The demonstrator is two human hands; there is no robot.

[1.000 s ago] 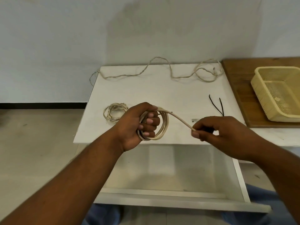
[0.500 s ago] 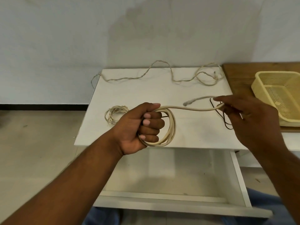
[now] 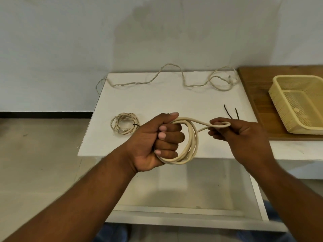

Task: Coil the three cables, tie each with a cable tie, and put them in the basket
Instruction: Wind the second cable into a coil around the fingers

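My left hand (image 3: pixel 157 142) is closed around a coil of thick cream cable (image 3: pixel 191 147), held above the front edge of the white table (image 3: pixel 167 102). My right hand (image 3: pixel 243 135) pinches the bent free end of that same cable just right of the coil. A small coiled twisted cable (image 3: pixel 125 125), bound with a dark tie, lies on the table to the left. A long uncoiled twisted cable (image 3: pixel 174 79) snakes along the table's back edge. Two black cable ties (image 3: pixel 231 113) lie behind my right hand. The yellow basket (image 3: pixel 279 102) stands at the right.
The basket rests on a wooden board (image 3: pixel 253 95) right of the table. Below my hands an open white drawer (image 3: pixel 188 187) juts forward. A grey wall stands behind the table, and tiled floor (image 3: pixel 38 163) lies at the left.
My right hand swung out to the right with the cable's end, then came back toward the coil, folding the end into a small bend. The left hand kept its hold on the coil.
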